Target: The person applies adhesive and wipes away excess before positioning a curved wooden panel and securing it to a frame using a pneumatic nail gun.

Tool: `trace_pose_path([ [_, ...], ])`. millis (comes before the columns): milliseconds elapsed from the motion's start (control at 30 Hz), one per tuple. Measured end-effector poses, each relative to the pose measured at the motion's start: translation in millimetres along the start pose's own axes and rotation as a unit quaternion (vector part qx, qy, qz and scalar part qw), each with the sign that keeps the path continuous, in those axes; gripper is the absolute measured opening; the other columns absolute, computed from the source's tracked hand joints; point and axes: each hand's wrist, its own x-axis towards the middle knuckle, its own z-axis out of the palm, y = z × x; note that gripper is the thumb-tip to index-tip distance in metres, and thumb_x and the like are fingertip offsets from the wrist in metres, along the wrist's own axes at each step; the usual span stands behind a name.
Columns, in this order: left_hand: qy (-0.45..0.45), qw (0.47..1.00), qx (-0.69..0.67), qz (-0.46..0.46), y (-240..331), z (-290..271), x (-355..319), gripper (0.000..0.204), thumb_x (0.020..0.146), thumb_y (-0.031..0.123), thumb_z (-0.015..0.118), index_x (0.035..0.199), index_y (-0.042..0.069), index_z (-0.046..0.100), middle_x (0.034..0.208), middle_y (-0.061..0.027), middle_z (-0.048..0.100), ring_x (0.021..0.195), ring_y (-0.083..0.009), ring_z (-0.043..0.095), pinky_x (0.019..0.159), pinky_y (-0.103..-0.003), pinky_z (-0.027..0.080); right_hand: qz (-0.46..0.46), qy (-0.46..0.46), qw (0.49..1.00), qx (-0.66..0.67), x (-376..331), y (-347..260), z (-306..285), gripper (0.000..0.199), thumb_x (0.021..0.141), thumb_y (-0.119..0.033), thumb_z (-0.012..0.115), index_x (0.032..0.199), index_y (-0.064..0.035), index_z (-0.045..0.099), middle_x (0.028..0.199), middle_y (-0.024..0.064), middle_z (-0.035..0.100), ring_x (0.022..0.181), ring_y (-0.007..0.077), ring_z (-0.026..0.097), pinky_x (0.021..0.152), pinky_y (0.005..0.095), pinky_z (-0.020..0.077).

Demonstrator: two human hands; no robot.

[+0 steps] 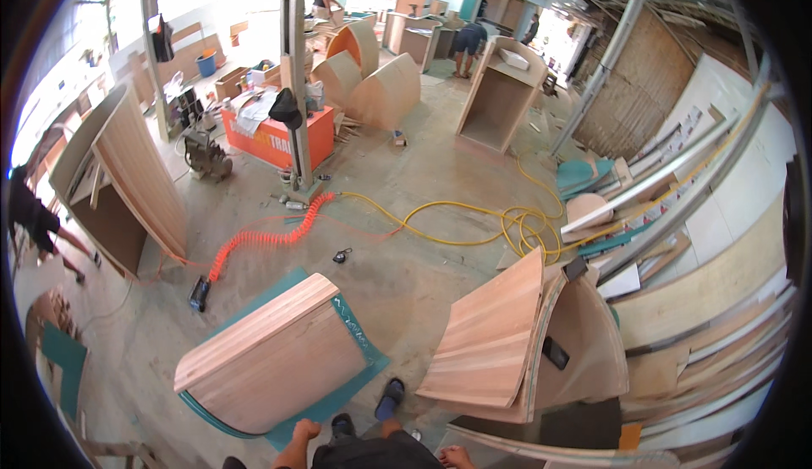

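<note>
My left hand (306, 429) hangs at the lower edge, its fingers curled closed, with nothing visible in it. Just beyond it a curved wooden panel piece (279, 359) lies on a green sheet (365, 352) with white handwriting. My right hand (457, 457), partly cut off by the lower edge, also has curled fingers and shows nothing held. Ahead of it stands another curved wooden piece (491, 334), leaning against a rounded cabinet shell (584, 351). A black phone (556, 353) rests on that shell. Neither hand touches a workpiece that I can see.
A coiled orange air hose (271, 239) runs to a black tool (200, 293); a yellow hose (457, 205) loops across the floor. A steel post (296, 71) stands by an orange box (321, 135). Planks (719, 325) are stacked right. Other people (468, 42) work farther off.
</note>
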Motion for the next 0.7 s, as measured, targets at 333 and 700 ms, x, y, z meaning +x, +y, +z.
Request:
trace_pose_path([
  [333, 0.029, 0.972, -0.234, 0.004, 135.8, -4.3, 40.6, 0.054, 0.091, 0.045, 0.051, 0.111, -0.002, 0.070, 0.119, -0.0261, 0.066, 0.115, -0.0433, 0.061, 0.101, -0.046, 0.048, -0.045, -0.009, 0.993, -0.107, -12.4, -158.9, -79.4, 0.028, 0.092, -0.025, 0.067, 0.102, 0.0008, 0.070, 0.082, 0.0078, 0.070, 0.070, 0.0143, 0.065, 0.062, 0.0297, 0.0522],
  [700, 0.020, 0.988, -0.152, -0.006, 211.9, -35.8, 43.2, 0.053, 0.088, 0.048, 0.055, 0.106, 0.001, 0.073, 0.111, -0.0221, 0.071, 0.108, -0.0375, 0.067, 0.095, -0.045, 0.052, -0.269, -0.086, 0.931, -0.233, 23.8, -301.7, -63.8, 0.039, 0.093, -0.032, 0.068, 0.116, 0.0002, 0.069, 0.096, 0.0094, 0.072, 0.086, 0.0160, 0.066, 0.079, 0.0305, 0.0526],
])
